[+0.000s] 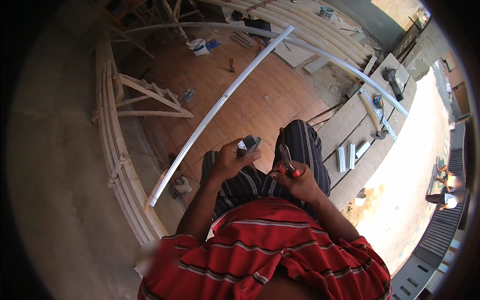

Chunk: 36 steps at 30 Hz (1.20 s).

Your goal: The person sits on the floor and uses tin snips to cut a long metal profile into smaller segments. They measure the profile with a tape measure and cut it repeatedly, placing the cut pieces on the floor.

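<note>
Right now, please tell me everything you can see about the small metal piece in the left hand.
The small metal piece looks like a short offcut of thin, grey, shiny sheet-metal channel, bent so its faces meet at an angle. The left hand holds it above the lap, pinched by thumb and fingers, one end pointing up and away. The red-handled snips in the right hand are close beside it but apart. Finer detail is too small to tell.

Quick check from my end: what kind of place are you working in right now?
Probably an open building site on an upper level: long metal channels and timber frames lie on the tiled floor, tools rest on a plank bench, street far below.
</note>
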{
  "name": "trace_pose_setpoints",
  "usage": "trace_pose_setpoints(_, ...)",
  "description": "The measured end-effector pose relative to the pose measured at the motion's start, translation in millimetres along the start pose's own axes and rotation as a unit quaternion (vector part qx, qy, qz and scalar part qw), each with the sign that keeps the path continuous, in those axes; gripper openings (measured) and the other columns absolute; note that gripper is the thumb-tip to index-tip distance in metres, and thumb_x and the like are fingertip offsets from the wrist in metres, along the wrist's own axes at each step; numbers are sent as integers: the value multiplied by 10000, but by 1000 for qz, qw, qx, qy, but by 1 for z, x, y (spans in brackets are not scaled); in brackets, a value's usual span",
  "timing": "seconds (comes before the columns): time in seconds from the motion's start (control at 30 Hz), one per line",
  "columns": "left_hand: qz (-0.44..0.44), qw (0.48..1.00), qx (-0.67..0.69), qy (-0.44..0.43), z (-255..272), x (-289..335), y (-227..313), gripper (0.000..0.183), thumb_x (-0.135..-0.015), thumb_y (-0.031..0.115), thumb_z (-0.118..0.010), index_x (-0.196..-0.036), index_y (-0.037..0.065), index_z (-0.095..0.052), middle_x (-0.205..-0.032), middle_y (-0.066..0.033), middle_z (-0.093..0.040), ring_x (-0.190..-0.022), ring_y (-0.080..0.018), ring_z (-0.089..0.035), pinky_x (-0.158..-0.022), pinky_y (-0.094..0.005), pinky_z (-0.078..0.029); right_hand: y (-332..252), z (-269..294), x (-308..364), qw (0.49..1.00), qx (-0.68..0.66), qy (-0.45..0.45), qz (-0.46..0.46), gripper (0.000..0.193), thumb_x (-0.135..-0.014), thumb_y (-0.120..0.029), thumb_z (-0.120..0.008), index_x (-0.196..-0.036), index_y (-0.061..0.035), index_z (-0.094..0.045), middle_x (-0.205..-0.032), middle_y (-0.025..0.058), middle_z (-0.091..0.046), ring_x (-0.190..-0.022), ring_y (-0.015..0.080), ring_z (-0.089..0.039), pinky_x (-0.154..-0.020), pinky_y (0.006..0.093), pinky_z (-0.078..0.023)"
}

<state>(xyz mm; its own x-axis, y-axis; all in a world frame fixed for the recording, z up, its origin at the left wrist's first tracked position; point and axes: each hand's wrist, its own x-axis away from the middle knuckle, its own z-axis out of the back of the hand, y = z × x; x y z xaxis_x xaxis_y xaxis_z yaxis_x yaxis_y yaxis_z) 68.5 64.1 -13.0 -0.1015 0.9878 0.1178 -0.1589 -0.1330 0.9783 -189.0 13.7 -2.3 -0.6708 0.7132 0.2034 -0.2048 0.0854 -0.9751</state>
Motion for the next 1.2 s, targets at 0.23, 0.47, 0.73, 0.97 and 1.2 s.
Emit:
trace_pose_setpoints(0.23,30,981,-190,-19,-7,5,33,255,-860,180,-901,-858,37,-689,-755,12,-667,-815,-63,-625,-712,-275,-513,-7,4,-7,990,137,-19,-27,208,-944,-192,-810,-908,-14,-709,-756,147,-680,-661,235,-649,-668,376,-525)
trace_pose_setpoints(0.47,-194,956,-219,31,-8,-2,-17,281,-656,118,-914,-800,81,-675,-762,-84,-692,-782,-272,-681,-774,-415,-532,-53,8,8,980,127,13,150,216,-902,-215,-808,-933,-18,-725,-782,199,-709,-715,385,-719,-664,445,-566)
trace_pose_setpoints(0.73,-134,979,-144,-48,-1,1,-43,318,-611,112,-922,-833,84,-697,-813,-72,-726,-826,-278,-690,-834,-417,-539,-27,14,7,961,263,-15,84,183,-832,-91,-755,-1010,-58,-732,-798,197,-719,-725,392,-733,-647,450,-598)
trace_pose_setpoints(0.97,-182,967,-167,-66,-9,-3,-14,347,-593,95,-943,-847,78,-707,-869,-71,-730,-893,-254,-699,-865,-419,-544,-10,3,6,939,340,-33,26,94,-856,-49,-757,-934,-16,-716,-749,163,-689,-642,320,-708,-598,372,-545)
trace_pose_setpoints(1.2,-186,965,-172,-65,-7,0,-32,326,-610,117,-938,-854,90,-723,-895,-29,-745,-945,-263,-693,-924,-444,-527,-21,3,12,963,237,-5,127,179,-835,-118,-751,-1000,-52,-736,-802,195,-722,-762,404,-735,-701,475,-604)
